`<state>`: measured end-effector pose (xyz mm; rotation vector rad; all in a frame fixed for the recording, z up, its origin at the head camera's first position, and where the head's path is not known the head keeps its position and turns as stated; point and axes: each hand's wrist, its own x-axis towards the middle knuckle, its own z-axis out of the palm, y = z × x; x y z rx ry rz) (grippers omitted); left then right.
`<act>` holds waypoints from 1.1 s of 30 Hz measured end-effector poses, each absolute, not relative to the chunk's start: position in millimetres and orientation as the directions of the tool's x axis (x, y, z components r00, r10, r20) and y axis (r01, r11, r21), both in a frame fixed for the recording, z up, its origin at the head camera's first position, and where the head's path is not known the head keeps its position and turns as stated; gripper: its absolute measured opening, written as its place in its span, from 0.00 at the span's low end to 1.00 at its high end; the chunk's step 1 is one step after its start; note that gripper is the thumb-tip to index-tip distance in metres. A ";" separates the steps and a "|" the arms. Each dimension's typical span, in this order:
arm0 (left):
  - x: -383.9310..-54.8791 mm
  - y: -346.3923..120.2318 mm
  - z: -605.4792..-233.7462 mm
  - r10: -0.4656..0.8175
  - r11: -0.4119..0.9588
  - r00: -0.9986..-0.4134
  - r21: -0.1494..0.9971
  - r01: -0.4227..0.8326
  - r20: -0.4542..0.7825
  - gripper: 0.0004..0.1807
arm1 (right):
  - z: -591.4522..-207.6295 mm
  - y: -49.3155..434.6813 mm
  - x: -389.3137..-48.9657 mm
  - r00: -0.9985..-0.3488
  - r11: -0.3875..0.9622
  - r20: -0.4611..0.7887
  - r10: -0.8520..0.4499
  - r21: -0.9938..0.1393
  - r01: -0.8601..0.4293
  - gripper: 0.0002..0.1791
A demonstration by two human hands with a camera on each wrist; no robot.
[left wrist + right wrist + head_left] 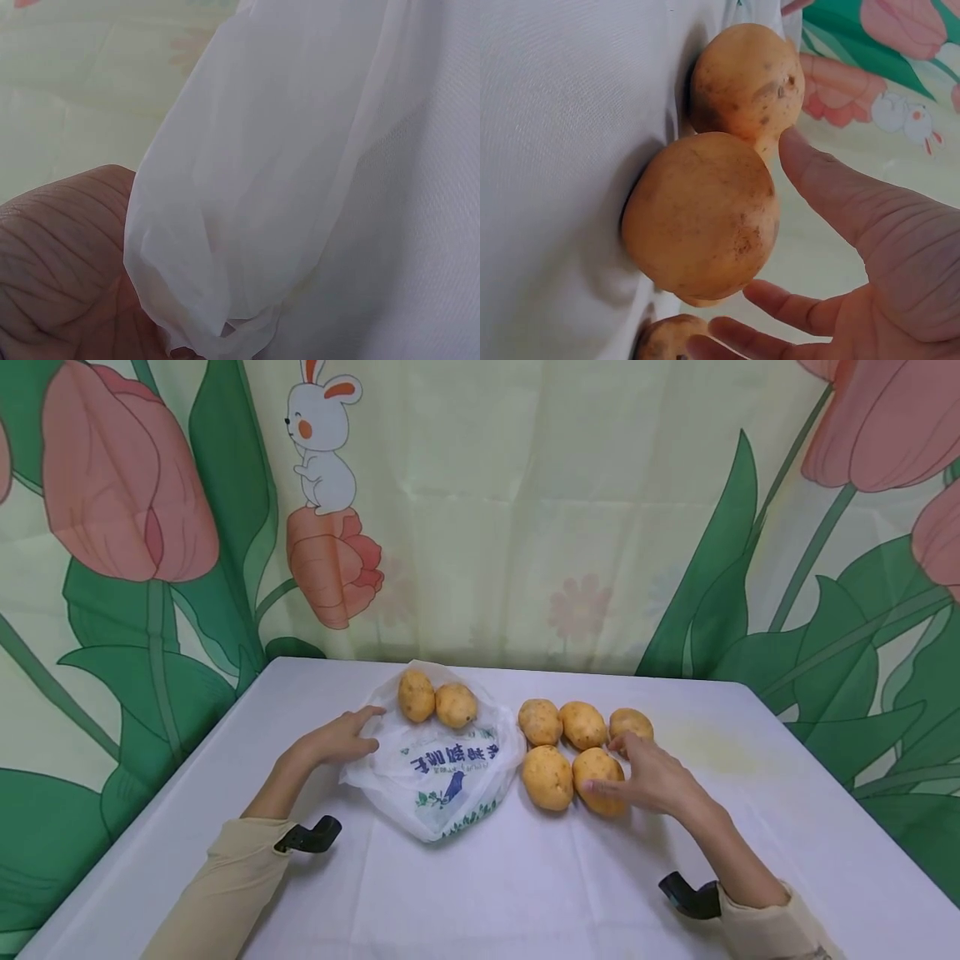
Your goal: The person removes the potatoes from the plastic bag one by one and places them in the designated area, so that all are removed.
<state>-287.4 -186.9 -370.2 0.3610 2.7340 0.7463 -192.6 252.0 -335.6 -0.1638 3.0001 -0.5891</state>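
A white plastic bag [450, 777] with blue and green print lies flat on the table, two potatoes [456, 705] resting on its far part. At the bag's left edge is my left hand [337, 739], thumb and fingers spread; the left wrist view shows the thin plastic [247, 165] right against that hand. To the right of the bag, several potatoes [547, 777] sit in two rows. Over the near row's right potato [701, 217] reaches my right hand [648, 772], its fingers extended and apart around it. Whether a fingertip touches it, I cannot tell.
A white cloth covers the table [480, 910]. Behind it hangs a curtain [510, 527] printed with tulips, leaves and a rabbit. Black wrist-worn cameras [309, 835] stick out from both sleeves.
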 end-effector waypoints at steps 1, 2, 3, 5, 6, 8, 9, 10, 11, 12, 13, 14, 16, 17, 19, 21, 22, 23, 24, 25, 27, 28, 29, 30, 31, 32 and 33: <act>-287.1 -186.7 -369.8 0.309 0.834 -0.929 0.527 0.162 -0.205 0.36 | -335.2 251.4 -192.5 -0.992 0.920 -0.042 -0.121 -0.381 -0.096 0.47; -287.0 -186.7 -369.7 0.310 0.834 -0.929 0.527 0.163 -0.203 0.36 | -335.2 250.5 -192.5 -0.992 0.919 -0.022 -0.122 -0.379 -0.104 0.47; -286.7 -186.7 -369.5 0.309 0.835 -0.929 0.526 0.163 -0.203 0.36 | -335.5 249.4 -192.6 -0.992 0.919 0.002 -0.123 -0.377 -0.114 0.47; -287.4 -185.3 -369.0 0.312 0.834 -0.928 0.526 0.165 -0.203 0.36 | -335.8 247.7 -192.1 -0.991 0.915 0.057 -0.119 -0.381 -0.131 0.46; -287.8 -185.0 -369.0 0.314 0.835 -0.928 0.525 0.167 -0.203 0.36 | -335.7 246.4 -192.0 -0.989 0.911 0.085 -0.119 -0.387 -0.143 0.46; -288.9 -184.9 -369.4 0.318 0.836 -0.926 0.521 0.173 -0.202 0.37 | -334.6 242.8 -191.2 -0.984 0.901 0.134 -0.121 -0.401 -0.166 0.44; -289.5 -185.1 -369.6 0.318 0.837 -0.926 0.520 0.173 -0.203 0.37 | -333.8 240.8 -190.3 -0.980 0.895 0.154 -0.122 -0.409 -0.176 0.44; -290.1 -185.3 -369.9 0.316 0.837 -0.926 0.520 0.171 -0.205 0.37 | -332.7 238.5 -189.5 -0.978 0.890 0.169 -0.125 -0.417 -0.186 0.43; -290.3 -185.4 -370.1 0.313 0.838 -0.927 0.521 0.166 -0.208 0.37 | -331.5 236.1 -188.9 -0.974 0.883 0.184 -0.130 -0.425 -0.198 0.43; -290.6 -185.6 -370.4 0.310 0.839 -0.927 0.519 0.161 -0.212 0.37 | -330.3 233.4 -188.0 -0.972 0.879 0.191 -0.134 -0.431 -0.206 0.42; -290.5 -185.7 -370.2 0.306 0.840 -0.927 0.520 0.155 -0.217 0.37 | -329.2 230.6 -187.3 -0.971 0.874 0.197 -0.138 -0.436 -0.213 0.42; -290.2 -185.7 -370.1 0.303 0.841 -0.927 0.520 0.151 -0.220 0.37 | -328.2 227.7 -186.9 -0.969 0.872 0.202 -0.140 -0.439 -0.217 0.41; -289.6 -185.8 -370.0 0.296 0.841 -0.928 0.522 0.142 -0.225 0.37 | -326.5 221.3 -186.9 -0.968 0.867 0.208 -0.143 -0.445 -0.223 0.41; -289.1 -185.5 -370.1 0.296 0.841 -0.928 0.523 0.141 -0.225 0.37 | -325.8 217.7 -187.2 -0.967 0.865 0.211 -0.145 -0.447 -0.227 0.40; -288.5 -185.3 -370.2 0.297 0.840 -0.928 0.523 0.144 -0.223 0.37 | -324.5 210.3 -188.5 -0.964 0.861 0.220 -0.148 -0.452 -0.235 0.39; -287.9 -185.0 -370.0 0.301 0.839 -0.928 0.524 0.149 -0.219 0.37 | -323.0 201.9 -190.6 -0.960 0.856 0.231 -0.156 -0.453 -0.248 0.39; -287.7 -184.8 -370.0 0.303 0.839 -0.928 0.523 0.152 -0.216 0.37 | -322.3 197.6 -192.0 -0.958 0.852 0.235 -0.162 -0.456 -0.256 0.39; -287.2 -184.5 -369.9 0.303 0.837 -0.929 0.525 0.151 -0.215 0.37 | -321.5 193.5 -193.4 -0.956 0.847 0.237 -0.170 -0.460 -0.265 0.38; -287.0 -184.4 -370.1 0.302 0.838 -0.929 0.525 0.151 -0.215 0.37 | -320.7 189.4 -195.1 -0.956 0.842 0.234 -0.175 -0.467 -0.269 0.38; -286.8 -184.3 -370.4 0.301 0.838 -0.929 0.525 0.150 -0.215 0.37 | -319.8 185.2 -197.0 -0.957 0.836 0.229 -0.180 -0.477 -0.272 0.38; -286.2 -184.3 -370.4 0.300 0.838 -0.929 0.525 0.148 -0.217 0.38 | -318.7 178.1 -201.1 -0.959 0.826 0.209 -0.190 -0.494 -0.272 0.39; -286.0 -184.4 -370.3 0.299 0.839 -0.929 0.524 0.147 -0.218 0.38 | -318.2 174.8 -203.3 -0.960 0.817 0.201 -0.197 -0.507 -0.273 0.38; -285.8 -184.5 -370.5 0.299 0.840 -0.929 0.522 0.147 -0.220 0.38 | -317.9 171.6 -205.4 -0.962 0.809 0.189 -0.199 -0.522 -0.270 0.38; -286.0 -184.8 -371.0 0.299 0.841 -0.928 0.520 0.148 -0.220 0.38 | -318.0 168.5 -207.6 -0.962 0.801 0.181 -0.202 -0.535 -0.269 0.38; -286.1 -185.1 -371.4 0.300 0.842 -0.928 0.519 0.150 -0.219 0.38 | -318.6 165.7 -209.9 -0.962 0.789 0.174 -0.208 -0.552 -0.270 0.38; -286.4 -185.4 -371.7 0.301 0.841 -0.928 0.519 0.151 -0.218 0.38 | -319.1 162.9 -212.1 -0.962 0.780 0.170 -0.215 -0.563 -0.274 0.38; -287.0 -185.8 -372.2 0.303 0.842 -0.928 0.517 0.154 -0.216 0.38 | -319.6 160.3 -214.1 -0.961 0.772 0.167 -0.220 -0.573 -0.276 0.38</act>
